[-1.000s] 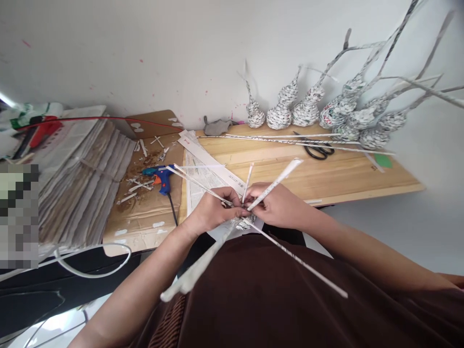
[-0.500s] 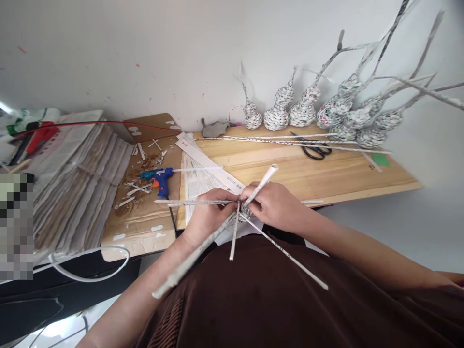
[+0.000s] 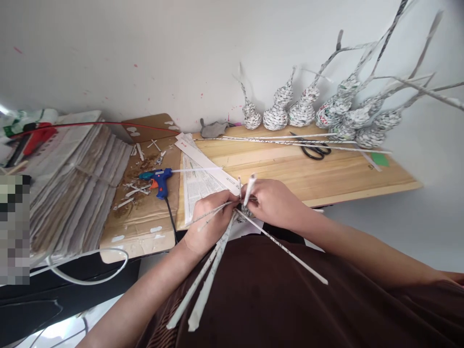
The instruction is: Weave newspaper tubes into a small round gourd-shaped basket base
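Paper rods (image 3: 218, 209) pinched atop woven piece (image 3: 243, 215) by left hand (image 3: 212, 234) and right hand (image 3: 278, 201), fingertips together; two pale rods (image 3: 208, 287) angled near-left, apparently mid-weave.

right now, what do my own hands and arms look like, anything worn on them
Your left hand and right hand wear no gloves; no watch or bracelet shows, and no ring can be made out. The left forearm and right forearm are without sleeves. A dark brown garment covers your front.
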`<control>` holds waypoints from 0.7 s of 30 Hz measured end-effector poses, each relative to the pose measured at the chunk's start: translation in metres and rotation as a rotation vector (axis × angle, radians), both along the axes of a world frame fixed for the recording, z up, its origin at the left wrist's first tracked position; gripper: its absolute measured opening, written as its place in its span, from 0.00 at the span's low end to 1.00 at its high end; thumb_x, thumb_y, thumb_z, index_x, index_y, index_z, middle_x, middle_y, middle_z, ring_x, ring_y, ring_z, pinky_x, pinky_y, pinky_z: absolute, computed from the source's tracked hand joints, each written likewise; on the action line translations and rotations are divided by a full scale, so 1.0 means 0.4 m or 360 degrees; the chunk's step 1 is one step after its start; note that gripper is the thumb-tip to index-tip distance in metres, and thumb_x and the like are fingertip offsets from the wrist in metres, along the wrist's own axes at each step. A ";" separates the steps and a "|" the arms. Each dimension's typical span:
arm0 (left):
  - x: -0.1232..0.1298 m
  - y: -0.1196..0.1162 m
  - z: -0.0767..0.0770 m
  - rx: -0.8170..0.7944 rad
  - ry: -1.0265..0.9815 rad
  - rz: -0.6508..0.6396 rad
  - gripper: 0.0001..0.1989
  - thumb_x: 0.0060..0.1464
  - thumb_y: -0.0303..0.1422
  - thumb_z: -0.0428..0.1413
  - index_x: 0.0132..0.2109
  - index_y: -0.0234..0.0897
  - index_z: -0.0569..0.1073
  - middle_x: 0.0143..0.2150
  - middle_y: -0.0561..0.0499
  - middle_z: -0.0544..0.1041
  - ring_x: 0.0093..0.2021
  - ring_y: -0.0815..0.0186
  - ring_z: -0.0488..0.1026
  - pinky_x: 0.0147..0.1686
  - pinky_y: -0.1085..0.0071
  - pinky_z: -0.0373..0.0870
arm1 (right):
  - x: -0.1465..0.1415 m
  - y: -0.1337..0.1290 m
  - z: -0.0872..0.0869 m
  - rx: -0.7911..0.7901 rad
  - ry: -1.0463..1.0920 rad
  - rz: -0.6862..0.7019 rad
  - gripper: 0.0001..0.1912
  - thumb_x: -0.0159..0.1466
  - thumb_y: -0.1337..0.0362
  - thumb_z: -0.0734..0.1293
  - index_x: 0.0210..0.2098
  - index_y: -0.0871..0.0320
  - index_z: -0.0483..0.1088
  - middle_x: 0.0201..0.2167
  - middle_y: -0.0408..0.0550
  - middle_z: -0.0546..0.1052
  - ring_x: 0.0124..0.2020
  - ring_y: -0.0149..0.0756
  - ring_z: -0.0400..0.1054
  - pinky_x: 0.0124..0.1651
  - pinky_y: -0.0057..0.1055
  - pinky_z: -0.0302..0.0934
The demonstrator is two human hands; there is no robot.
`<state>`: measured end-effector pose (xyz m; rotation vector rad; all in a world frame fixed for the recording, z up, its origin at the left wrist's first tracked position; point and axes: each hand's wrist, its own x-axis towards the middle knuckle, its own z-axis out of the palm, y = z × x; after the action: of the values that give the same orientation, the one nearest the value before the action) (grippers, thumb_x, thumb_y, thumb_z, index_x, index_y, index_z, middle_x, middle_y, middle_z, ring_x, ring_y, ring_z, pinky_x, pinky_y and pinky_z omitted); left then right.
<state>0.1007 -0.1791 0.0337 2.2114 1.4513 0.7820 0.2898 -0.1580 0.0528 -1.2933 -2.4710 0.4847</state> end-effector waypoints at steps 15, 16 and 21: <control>-0.003 0.009 -0.021 -0.0168 -0.0213 0.0020 0.03 0.55 0.32 0.60 0.35 0.39 0.76 0.31 0.53 0.81 0.29 0.67 0.76 0.31 0.74 0.68 | 0.002 0.009 -0.027 0.0065 -0.0037 0.0154 0.06 0.61 0.72 0.64 0.30 0.59 0.73 0.30 0.48 0.76 0.35 0.36 0.68 0.36 0.29 0.54; -0.001 0.012 -0.022 -0.0205 -0.0257 0.0038 0.03 0.53 0.32 0.61 0.34 0.38 0.77 0.31 0.53 0.80 0.29 0.67 0.75 0.30 0.74 0.68 | 0.008 0.006 -0.027 0.0054 0.0006 0.0182 0.07 0.61 0.73 0.64 0.30 0.59 0.72 0.30 0.48 0.76 0.35 0.36 0.68 0.36 0.29 0.54; 0.008 0.029 -0.037 -0.0227 -0.0326 0.0080 0.01 0.51 0.29 0.62 0.32 0.38 0.77 0.27 0.55 0.80 0.26 0.69 0.74 0.28 0.75 0.67 | 0.024 -0.008 -0.026 0.0028 0.0210 0.0138 0.08 0.61 0.74 0.63 0.33 0.60 0.73 0.31 0.48 0.77 0.34 0.36 0.69 0.38 0.30 0.56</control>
<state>0.1039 -0.1676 0.0190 1.9351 1.4200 0.8652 0.2994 -0.1611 0.0422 -1.1138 -2.4232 0.5494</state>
